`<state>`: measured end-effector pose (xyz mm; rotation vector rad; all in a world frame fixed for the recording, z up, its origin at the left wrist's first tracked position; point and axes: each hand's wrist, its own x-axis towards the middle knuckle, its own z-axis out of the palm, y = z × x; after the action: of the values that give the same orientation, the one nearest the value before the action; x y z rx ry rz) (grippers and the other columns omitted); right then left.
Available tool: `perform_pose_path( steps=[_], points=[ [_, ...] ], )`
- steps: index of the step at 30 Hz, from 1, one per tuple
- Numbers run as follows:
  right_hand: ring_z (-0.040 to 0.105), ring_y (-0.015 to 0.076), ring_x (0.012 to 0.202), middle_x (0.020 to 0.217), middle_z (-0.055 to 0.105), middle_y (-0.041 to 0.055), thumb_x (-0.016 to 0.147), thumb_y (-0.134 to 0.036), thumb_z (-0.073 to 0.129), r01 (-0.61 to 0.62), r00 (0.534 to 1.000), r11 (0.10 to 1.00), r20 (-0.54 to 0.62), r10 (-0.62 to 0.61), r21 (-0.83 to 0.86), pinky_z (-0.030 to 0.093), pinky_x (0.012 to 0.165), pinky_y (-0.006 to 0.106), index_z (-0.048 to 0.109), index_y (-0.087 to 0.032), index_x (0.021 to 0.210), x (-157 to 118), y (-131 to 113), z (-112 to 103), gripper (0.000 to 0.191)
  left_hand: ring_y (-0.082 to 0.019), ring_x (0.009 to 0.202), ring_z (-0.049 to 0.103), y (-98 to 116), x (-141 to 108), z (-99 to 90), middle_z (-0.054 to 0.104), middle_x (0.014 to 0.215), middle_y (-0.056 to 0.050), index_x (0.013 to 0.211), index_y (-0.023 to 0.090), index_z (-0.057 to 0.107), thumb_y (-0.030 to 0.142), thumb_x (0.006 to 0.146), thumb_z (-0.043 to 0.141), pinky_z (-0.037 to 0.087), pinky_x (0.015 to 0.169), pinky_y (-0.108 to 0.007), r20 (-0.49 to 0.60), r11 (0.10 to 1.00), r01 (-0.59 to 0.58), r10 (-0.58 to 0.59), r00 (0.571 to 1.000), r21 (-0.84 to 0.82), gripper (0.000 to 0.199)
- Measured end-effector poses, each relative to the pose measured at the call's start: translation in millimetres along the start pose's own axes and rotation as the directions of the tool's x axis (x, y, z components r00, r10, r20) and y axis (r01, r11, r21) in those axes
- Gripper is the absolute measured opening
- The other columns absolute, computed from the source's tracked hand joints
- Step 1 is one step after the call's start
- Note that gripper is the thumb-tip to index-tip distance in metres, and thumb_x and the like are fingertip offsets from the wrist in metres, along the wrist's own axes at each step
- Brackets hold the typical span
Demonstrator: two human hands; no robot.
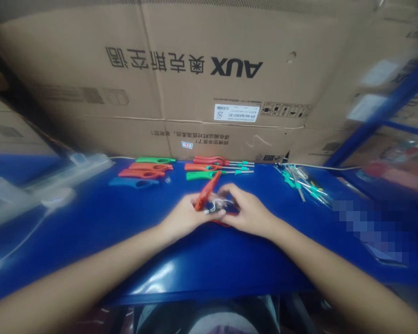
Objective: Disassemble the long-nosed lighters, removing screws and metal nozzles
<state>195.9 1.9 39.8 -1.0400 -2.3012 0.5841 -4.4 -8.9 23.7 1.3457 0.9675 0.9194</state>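
Near the front middle of the table, my left hand (183, 215) is closed on an orange lighter handle (205, 191), held tilted upward. My right hand (249, 211) meets it from the right, thumb and fingers pinched together. Between the hands show a thin white wire (216, 203) and small dark and pale parts, too blurred to name. A red-orange piece (226, 222) shows beneath the right fingers; whether it belongs to the same handle I cannot tell. Just beyond the hands lie long-nosed lighters with metal tubes, a green one (204, 176) closest.
Orange, green and blue lighter handles (142, 173) lie at back left. Metal tubes with green clips (304, 183) are heaped at back right. A white power strip (87, 174) with a cable runs along the left. A large cardboard sheet (188, 93) stands behind the blue table (125, 260).
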Motion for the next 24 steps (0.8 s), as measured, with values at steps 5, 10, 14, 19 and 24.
perform_pose_path(
  steps=[5,10,14,19,24],
  points=[
    [0.060,0.0156,0.068,0.091,0.070,0.0018,0.089,-0.022,0.053,0.004,0.999,1.000,0.050,-0.005,0.027,0.042,0.065,0.027,0.056,-0.023,0.121,2.5,4.3,2.4,0.032,-0.025,0.097,0.072,-2.1,6.2,-11.8,0.077,0.102,-0.008,0.103,0.015,0.073,0.038,0.068,0.086,0.057,0.094,-0.041,-0.030,0.994,-0.045,0.048,0.998,0.095,0.044],
    [0.054,0.0140,0.060,0.072,0.061,-0.0035,0.087,-0.030,0.058,-0.155,0.988,0.981,-0.028,0.153,-0.112,0.035,0.058,0.025,0.058,-0.022,0.103,18.4,15.7,1.2,0.018,-0.024,0.088,0.070,6.6,10.4,-30.7,0.075,0.096,-0.005,0.103,0.016,0.071,0.039,0.062,0.087,0.055,0.084,-0.039,-0.068,0.890,-0.034,0.072,0.995,0.455,0.050],
    [0.058,0.0157,0.066,0.077,0.066,-0.0006,0.081,-0.055,0.069,-0.192,0.978,0.961,0.048,0.205,-0.198,0.034,0.058,0.025,0.060,-0.021,0.098,34.7,21.3,9.0,0.039,-0.020,0.087,0.067,13.8,7.3,-36.0,0.071,0.092,-0.001,0.094,0.017,0.064,0.036,0.073,0.080,0.051,0.081,-0.032,-0.109,0.781,-0.162,0.282,0.953,0.603,0.033],
    [0.061,0.0158,0.071,0.084,0.071,0.0028,0.091,-0.047,0.062,-0.152,0.970,0.938,0.135,0.202,-0.310,0.034,0.058,0.024,0.063,-0.021,0.087,48.1,25.1,14.7,0.026,-0.016,0.072,0.058,14.7,0.0,-30.7,0.063,0.081,0.000,0.083,0.018,0.058,0.041,0.082,0.074,0.042,0.064,-0.026,0.090,0.528,-0.280,0.357,0.930,0.802,0.028],
    [0.065,0.0211,0.084,0.097,0.074,0.0082,0.095,-0.051,0.054,-0.343,0.934,0.843,-0.060,0.351,-0.415,0.041,0.066,0.027,0.065,-0.021,0.095,48.0,50.6,-30.1,0.032,-0.018,0.082,0.064,2.0,-1.2,-23.1,0.067,0.096,-0.003,0.099,0.021,0.064,0.048,0.087,0.069,0.042,0.065,-0.025,0.324,0.373,-0.392,0.234,0.917,0.841,0.030]
  ],
)
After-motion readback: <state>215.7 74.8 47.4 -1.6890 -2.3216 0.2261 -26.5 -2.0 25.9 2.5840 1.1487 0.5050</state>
